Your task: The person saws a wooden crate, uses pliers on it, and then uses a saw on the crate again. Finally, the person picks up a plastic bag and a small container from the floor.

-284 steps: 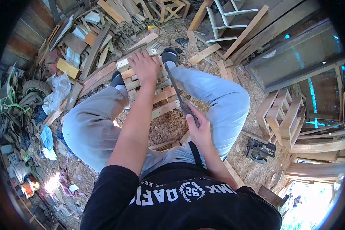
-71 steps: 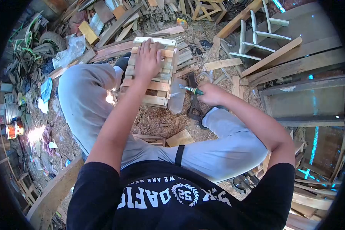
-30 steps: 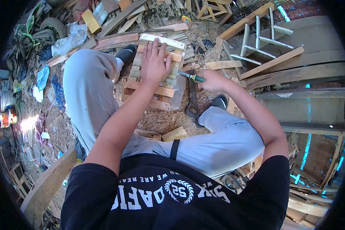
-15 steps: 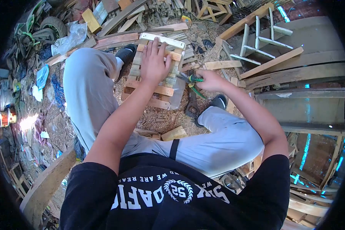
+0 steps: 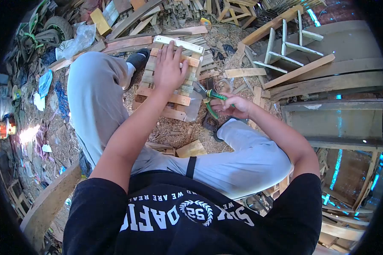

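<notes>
A small slatted wooden frame [image 5: 181, 100] lies on the ground between my legs, with a white strip [image 5: 178, 43] across its far end. My left hand [image 5: 169, 72] rests palm down on its slats, fingers stretched toward that strip. Right of the frame, my right hand [image 5: 236, 106] is closed on green-handled pliers [image 5: 212, 100], whose jaws point toward the frame's right side. A dark metal tool, partly hidden, lies on the ground below the pliers.
Scrap wood is piled beyond the frame. A white ladder-like frame [image 5: 287, 53] and a long board [image 5: 300, 71] are at the upper right. Plastic bags [image 5: 78, 42] and litter lie left of my left knee. A loose wood block [image 5: 191, 149] lies near my lap.
My right hand has moved down and slightly right with the pliers, and their handles now show more. My left hand remains on the slats.
</notes>
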Tool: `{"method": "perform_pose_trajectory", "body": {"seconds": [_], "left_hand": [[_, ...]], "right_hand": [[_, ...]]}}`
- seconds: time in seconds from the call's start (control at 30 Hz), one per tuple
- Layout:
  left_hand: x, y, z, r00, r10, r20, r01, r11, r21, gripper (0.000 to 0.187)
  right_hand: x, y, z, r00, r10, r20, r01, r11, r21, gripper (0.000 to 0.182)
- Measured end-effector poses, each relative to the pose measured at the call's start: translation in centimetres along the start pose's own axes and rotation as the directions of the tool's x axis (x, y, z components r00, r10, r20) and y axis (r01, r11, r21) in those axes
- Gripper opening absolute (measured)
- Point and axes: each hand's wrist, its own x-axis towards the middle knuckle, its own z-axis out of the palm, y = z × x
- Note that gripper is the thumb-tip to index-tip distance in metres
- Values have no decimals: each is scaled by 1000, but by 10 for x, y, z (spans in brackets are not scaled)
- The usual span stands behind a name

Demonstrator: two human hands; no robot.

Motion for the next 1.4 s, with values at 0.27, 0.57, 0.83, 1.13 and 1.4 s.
{"method": "perform_pose_trajectory", "body": {"seconds": [0.27,0.57,0.83,1.13,1.4], "left_hand": [[-3,-1,2,1000,1,15,-1,999,38,57],[-4,-2,7,1000,12,-9,-11,999,52,58],[-3,0,4,1000,-2,10,2,999,33,57],[-3,0,3,1000,6,-2,-6,1000,25,56],[-3,-1,3,1000,19,-15,-19,1000,19,56]], "right_hand": [[4,20,-4,995,-58,-86,57,998,-15,57],[9,4,-10,953,-266,-144,180,882,-436,34],[4,-6,-2,939,-316,-137,177,783,-596,44],[11,-1,-8,936,-328,-131,201,801,-564,36],[7,-3,-2,920,-366,-138,225,784,-578,39]]}}
